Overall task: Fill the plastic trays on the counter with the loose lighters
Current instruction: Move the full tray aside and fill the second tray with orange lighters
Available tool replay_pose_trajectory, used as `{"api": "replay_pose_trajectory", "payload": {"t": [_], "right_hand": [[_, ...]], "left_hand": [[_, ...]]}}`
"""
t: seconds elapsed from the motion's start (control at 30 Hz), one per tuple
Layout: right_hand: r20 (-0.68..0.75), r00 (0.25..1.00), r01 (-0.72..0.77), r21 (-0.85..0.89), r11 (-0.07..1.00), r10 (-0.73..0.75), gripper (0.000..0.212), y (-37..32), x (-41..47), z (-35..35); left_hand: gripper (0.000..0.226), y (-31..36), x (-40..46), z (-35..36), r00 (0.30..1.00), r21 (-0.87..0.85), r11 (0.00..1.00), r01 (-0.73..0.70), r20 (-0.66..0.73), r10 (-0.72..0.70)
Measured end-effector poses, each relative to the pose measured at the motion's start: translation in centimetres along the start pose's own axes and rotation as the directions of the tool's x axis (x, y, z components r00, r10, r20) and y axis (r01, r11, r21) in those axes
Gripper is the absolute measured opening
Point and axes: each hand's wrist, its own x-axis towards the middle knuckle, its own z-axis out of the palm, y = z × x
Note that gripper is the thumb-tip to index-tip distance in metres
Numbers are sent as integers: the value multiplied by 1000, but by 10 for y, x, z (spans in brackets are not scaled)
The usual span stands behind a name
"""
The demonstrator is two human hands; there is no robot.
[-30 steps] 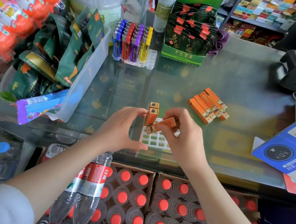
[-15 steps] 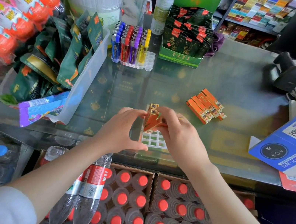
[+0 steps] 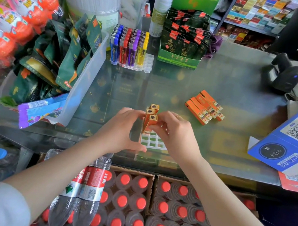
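A white gridded plastic tray (image 3: 152,142) lies on the glass counter near its front edge. Three orange lighters (image 3: 150,118) stand upright at the tray's far left corner. My left hand (image 3: 122,128) steadies the two rear lighters with its fingertips. The nearest standing lighter is pinched by my right hand (image 3: 175,132). A pile of loose orange lighters (image 3: 204,107) lies flat on the counter to the right, beyond my right hand. Further back stands a second tray (image 3: 148,64), holding blue, red, purple and yellow lighters (image 3: 128,46).
A clear bin of snack packets (image 3: 83,81) stands left. A green display box (image 3: 182,45) stands at the back. A barcode scanner (image 3: 285,74) and a blue QR card (image 3: 294,141) are on the right. Crates of bottles (image 3: 137,203) sit below the counter.
My right hand has turned the tilted orange lighter upright and set it in the tray beside the two standing ones. My left hand has stayed at those lighters.
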Motion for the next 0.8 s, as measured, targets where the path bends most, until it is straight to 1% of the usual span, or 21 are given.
{"api": "replay_pose_trajectory", "payload": {"t": [0.07,0.13,0.17,0.23,0.27,0.3,0.37,0.47,0.53,0.57,0.6,0.7,0.8], "right_hand": [[36,999,-16,-17,1000,16,32,10,-2,-3],[-16,995,-102,-30,994,102,40,27,-3,-10],[-79,984,-167,-59,984,162,38,38,-4,-13],[-197,939,-317,-183,931,281,26,60,-3,-20],[-213,919,-381,-256,889,333,24,68,-2,-22],[-202,905,-421,-318,849,374,25,76,-1,-24],[-157,896,-442,-386,809,415,25,86,1,-27],[-91,888,-447,-394,803,450,26,89,8,-27],[-36,898,-415,-407,814,439,25,89,13,-25],[-18,907,-395,-389,832,422,24,88,15,-25],[-15,914,-387,-330,861,405,22,87,16,-26],[-51,927,-374,-34,927,372,15,76,13,-28],[-58,915,-375,241,895,399,13,61,3,-23]], "left_hand": [[89,-1,0,1,1000,16,1000,4,12,-4],[90,-1,-1,1,1000,6,1000,-1,5,1],[89,-1,-2,1,1000,-4,1000,0,0,0],[89,0,-2,2,1000,-14,1000,9,2,-9],[89,0,-1,2,1000,-13,1000,14,4,-14],[89,1,0,2,1000,-12,1000,17,8,-17],[90,0,4,2,1000,-13,1000,26,14,-26],[90,2,10,0,999,13,999,36,30,-36],[89,3,14,-2,999,34,999,33,42,-34],[89,3,15,-2,998,36,999,34,46,-36],[88,4,15,-2,998,32,999,41,50,-42],[89,4,15,-2,996,26,997,70,55,-71],[88,4,15,-2,996,30,997,71,45,-72]]}}
